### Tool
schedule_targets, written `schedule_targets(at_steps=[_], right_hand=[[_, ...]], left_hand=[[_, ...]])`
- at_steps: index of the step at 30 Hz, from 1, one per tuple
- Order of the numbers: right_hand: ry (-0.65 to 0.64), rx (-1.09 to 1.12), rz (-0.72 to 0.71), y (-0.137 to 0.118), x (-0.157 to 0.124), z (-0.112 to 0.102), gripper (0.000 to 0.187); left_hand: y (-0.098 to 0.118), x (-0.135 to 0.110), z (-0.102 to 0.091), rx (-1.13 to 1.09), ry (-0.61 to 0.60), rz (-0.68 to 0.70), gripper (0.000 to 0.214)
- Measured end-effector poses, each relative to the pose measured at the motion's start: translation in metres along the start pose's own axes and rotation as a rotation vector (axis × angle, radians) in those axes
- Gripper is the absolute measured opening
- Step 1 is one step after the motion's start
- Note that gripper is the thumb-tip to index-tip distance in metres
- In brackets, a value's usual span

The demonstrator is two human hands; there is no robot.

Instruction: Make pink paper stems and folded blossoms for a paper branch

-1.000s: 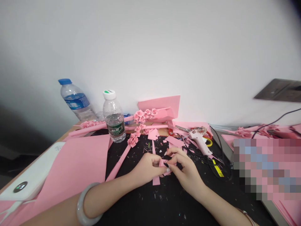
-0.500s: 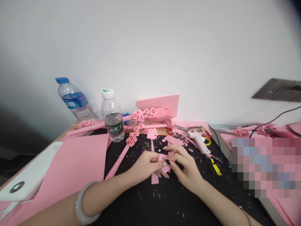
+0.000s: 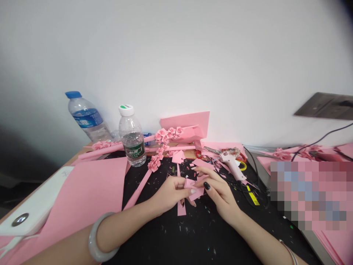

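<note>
A small folded piece of pink paper [image 3: 196,194] is pinched between the thumb and fingers of my left hand [image 3: 174,191]. Its lower fingertips show beneath the paper. My right hand [image 3: 219,193] is on the paper's right side, fingers stretched out and thumb lifted off; one fingertip seems to touch the upper edge. Under my left hand a pink paper strip [image 3: 181,209] lies on the black mat [image 3: 176,239]. Just behind are pink paper scraps [image 3: 178,156] and a stem with pink paper flowers [image 3: 155,163].
A water bottle [image 3: 132,143] stands left of centre, and a blue-capped bottle [image 3: 88,117] leans on the wall. Right of my hands are a glue gun [image 3: 234,165], scissors [image 3: 243,165] and cables. A large pink sheet [image 3: 96,187] and a white device [image 3: 35,206] lie left.
My right thumb has come off the paper and moved right. More of the folded paper shows now. My left hand keeps its pinch in nearly the same place.
</note>
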State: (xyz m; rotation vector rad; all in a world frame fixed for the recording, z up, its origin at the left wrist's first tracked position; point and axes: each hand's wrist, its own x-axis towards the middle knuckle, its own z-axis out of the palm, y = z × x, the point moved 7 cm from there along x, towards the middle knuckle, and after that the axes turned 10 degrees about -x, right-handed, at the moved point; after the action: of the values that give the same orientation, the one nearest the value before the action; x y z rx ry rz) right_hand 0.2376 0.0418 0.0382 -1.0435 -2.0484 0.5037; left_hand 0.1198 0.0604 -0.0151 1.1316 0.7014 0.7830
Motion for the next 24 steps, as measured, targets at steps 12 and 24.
schedule_targets(at_steps=[12,24], right_hand=[[-0.289,-0.265,-0.081,-0.004,0.000,0.024,0.029],[0.130,-0.181,0.123,0.013,-0.002,-0.003,0.013]], left_hand=[[-0.007,-0.003,0.006,0.111,-0.082,-0.005,0.017],[0.039,-0.023,-0.003,0.582,0.192,0.545,0.018]])
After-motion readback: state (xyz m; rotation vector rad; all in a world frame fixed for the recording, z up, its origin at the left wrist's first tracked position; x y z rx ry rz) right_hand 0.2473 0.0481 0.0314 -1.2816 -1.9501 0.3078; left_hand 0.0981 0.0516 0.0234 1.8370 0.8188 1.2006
